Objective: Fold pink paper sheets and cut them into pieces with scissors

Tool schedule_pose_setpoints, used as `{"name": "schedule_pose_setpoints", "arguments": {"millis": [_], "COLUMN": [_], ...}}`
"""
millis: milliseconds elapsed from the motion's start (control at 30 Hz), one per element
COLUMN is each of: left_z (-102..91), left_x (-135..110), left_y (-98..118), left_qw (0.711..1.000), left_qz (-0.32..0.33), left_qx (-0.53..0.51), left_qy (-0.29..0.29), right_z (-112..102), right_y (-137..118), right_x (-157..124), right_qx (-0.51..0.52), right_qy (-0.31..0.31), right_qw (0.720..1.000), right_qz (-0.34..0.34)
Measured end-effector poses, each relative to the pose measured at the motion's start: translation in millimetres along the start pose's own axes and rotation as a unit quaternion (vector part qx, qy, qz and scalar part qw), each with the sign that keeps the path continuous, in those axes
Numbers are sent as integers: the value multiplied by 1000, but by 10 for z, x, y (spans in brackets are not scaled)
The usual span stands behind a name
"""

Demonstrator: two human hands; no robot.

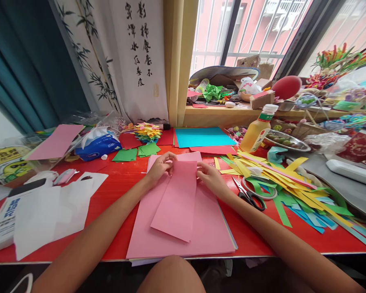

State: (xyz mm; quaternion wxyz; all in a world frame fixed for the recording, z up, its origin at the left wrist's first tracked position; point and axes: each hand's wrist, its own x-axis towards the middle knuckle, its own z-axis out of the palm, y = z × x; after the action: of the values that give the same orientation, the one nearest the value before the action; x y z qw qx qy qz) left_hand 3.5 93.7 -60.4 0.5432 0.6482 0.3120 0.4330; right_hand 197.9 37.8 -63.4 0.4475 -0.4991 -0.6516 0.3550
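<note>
A narrow pink sheet of paper (178,199) lies over a stack of large pink paper (213,238), tilted slightly, its near end toward me. My left hand (162,167) pinches its upper left corner with fingers curled. At the upper right edge, my right hand (210,176) has thumb and fingers closed on the same sheet. Whether the sheet is folded double I cannot tell. Sheets of other colours peek out beneath the stack. Right of my right hand lie black-handled scissors (248,196) and a roll of tape (273,190).
Yellow, green and blue paper strips (305,199) spread over the right side. A bottle (258,128) stands behind them. Blue paper (204,137) and green squares (125,155) lie at the back. White paper (55,213) and a tissue pack (97,144) are on the left.
</note>
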Motion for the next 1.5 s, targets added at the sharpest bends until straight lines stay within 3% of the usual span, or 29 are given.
{"name": "schedule_pose_setpoints", "arguments": {"millis": [333,500,667,1133,1500], "left_z": [34,19,24,50,62], "left_x": [1,31,29,12,51], "left_y": [54,-17,-24,23,-41], "left_qw": [999,997,997,996,996], "left_qz": [-23,-29,-29,-29,-29], "left_qx": [36,53,61,68,68], "left_qy": [26,51,39,47,57], "right_z": [14,-38,-88,-107,-87], "right_y": [-19,-8,-4,-17,-4], "right_x": [-9,5,12,41,33], "right_qx": [89,87,78,227,200], "right_qy": [-27,2,30,32,34], "right_qw": [995,994,992,953,957], "right_qz": [39,62,98,198,207]}}
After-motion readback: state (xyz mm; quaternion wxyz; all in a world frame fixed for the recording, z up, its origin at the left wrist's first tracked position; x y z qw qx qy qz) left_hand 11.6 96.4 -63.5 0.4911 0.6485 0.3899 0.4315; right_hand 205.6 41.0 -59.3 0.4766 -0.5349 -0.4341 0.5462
